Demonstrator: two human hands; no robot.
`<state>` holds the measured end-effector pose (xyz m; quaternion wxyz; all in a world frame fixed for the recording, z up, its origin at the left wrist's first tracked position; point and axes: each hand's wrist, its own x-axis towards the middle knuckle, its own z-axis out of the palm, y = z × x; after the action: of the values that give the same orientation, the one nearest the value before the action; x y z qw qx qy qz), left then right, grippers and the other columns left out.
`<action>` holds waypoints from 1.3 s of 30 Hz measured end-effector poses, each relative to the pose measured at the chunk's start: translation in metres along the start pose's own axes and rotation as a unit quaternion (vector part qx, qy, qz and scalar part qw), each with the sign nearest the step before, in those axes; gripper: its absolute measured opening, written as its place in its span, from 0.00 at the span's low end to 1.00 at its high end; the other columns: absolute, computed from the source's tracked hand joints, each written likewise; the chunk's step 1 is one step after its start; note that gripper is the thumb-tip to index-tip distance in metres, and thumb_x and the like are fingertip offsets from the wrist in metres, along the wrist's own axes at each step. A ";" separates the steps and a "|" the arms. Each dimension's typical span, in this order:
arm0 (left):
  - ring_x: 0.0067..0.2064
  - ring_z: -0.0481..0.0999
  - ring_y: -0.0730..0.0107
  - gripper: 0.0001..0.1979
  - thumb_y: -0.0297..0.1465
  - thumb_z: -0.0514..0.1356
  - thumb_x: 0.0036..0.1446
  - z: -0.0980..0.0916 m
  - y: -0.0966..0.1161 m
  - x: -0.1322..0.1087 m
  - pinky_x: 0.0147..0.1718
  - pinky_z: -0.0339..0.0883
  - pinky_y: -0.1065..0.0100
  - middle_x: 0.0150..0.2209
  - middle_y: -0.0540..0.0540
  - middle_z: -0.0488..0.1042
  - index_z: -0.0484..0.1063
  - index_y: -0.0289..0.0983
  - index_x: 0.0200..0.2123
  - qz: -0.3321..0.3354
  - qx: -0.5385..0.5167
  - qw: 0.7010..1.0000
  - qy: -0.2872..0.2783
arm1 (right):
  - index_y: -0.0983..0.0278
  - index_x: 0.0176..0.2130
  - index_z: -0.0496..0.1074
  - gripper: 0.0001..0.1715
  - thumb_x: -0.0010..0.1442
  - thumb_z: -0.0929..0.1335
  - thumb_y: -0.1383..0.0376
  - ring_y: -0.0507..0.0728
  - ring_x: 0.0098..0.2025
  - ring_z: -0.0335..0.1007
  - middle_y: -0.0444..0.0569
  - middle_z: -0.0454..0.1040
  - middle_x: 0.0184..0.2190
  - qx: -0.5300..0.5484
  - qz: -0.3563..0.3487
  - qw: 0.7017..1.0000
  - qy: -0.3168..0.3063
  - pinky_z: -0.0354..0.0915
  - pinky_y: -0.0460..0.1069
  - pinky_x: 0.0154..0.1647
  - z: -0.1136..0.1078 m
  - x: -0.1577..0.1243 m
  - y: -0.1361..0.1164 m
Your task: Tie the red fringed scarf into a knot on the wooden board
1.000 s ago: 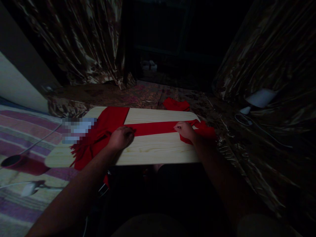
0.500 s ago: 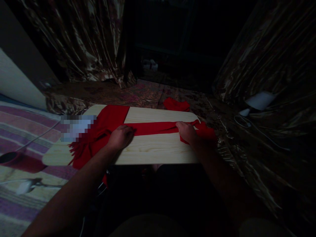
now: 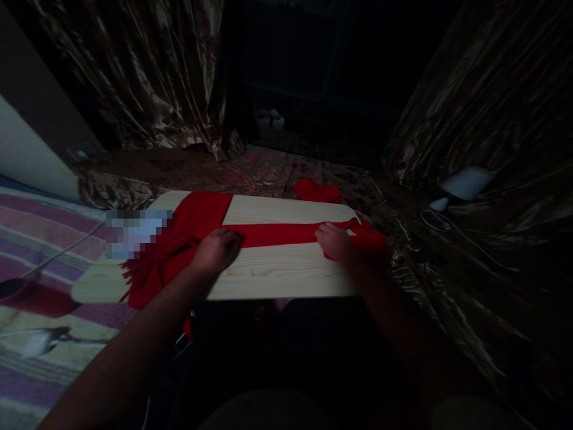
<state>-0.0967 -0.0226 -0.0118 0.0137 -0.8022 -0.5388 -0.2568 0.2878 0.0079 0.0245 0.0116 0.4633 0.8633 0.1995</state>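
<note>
A long red cloth strip (image 3: 282, 235) lies stretched flat across a pale wooden board (image 3: 286, 272). My left hand (image 3: 217, 248) grips it at its left end with curled fingers. Around the right part of the strip my right hand (image 3: 335, 240) is closed, palm down. Past that hand, bunched red cloth (image 3: 373, 239) reaches over the board's right edge. Left of my left hand a wider red fabric with a fringe (image 3: 197, 218) covers the board; whether the strip joins it I cannot tell.
Another crumpled red cloth (image 3: 317, 190) lies behind the board. On the left are a striped bedspread (image 3: 40, 239), a dark red cylinder (image 3: 42, 297) and a white plug with cord (image 3: 40, 343). A white lamp (image 3: 465, 182) stands at the right, near patterned curtains (image 3: 170, 77).
The view has shifted slightly. The strip between my hands looks smoother, with its dark crease near my right hand gone. Both hands keep about the same place on the board.
</note>
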 end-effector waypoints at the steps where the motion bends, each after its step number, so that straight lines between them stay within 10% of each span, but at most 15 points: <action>1: 0.40 0.75 0.58 0.17 0.37 0.52 0.66 0.001 -0.001 0.000 0.41 0.69 0.61 0.38 0.39 0.78 0.79 0.37 0.36 0.004 -0.002 1.000 0.004 | 0.65 0.40 0.76 0.14 0.68 0.61 0.70 0.63 0.48 0.65 0.57 0.74 0.42 -0.006 -0.009 1.000 -0.005 0.59 0.53 0.45 0.000 0.000 0.001; 15: 0.39 0.75 0.58 0.16 0.37 0.53 0.67 0.006 -0.005 -0.001 0.40 0.69 0.61 0.38 0.39 0.79 0.79 0.37 0.35 0.029 -0.012 0.999 0.034 | 0.67 0.40 0.80 0.14 0.62 0.64 0.72 0.66 0.50 0.64 0.59 0.76 0.41 -0.019 -0.011 0.996 -0.085 0.58 0.58 0.48 -0.021 0.003 -0.004; 23: 0.39 0.75 0.57 0.17 0.37 0.52 0.66 0.001 0.001 -0.002 0.39 0.69 0.61 0.37 0.39 0.79 0.79 0.37 0.35 0.023 -0.008 0.999 0.032 | 0.62 0.56 0.76 0.21 0.67 0.63 0.64 0.62 0.51 0.66 0.54 0.76 0.50 0.148 0.016 0.989 0.027 0.60 0.56 0.52 -0.018 0.007 -0.044; 39: 0.37 0.71 0.58 0.11 0.29 0.54 0.64 -0.006 0.007 -0.004 0.38 0.65 0.59 0.34 0.39 0.76 0.76 0.36 0.33 0.076 0.033 0.994 0.064 | 0.62 0.48 0.81 0.16 0.65 0.66 0.65 0.61 0.48 0.68 0.51 0.78 0.45 0.237 0.047 0.963 0.122 0.63 0.56 0.53 0.014 0.009 -0.055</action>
<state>-0.0940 -0.0313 -0.0066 0.0943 -0.8220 -0.4824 -0.2877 0.2418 -0.0067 -0.0063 -0.2129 0.4653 0.8580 0.0447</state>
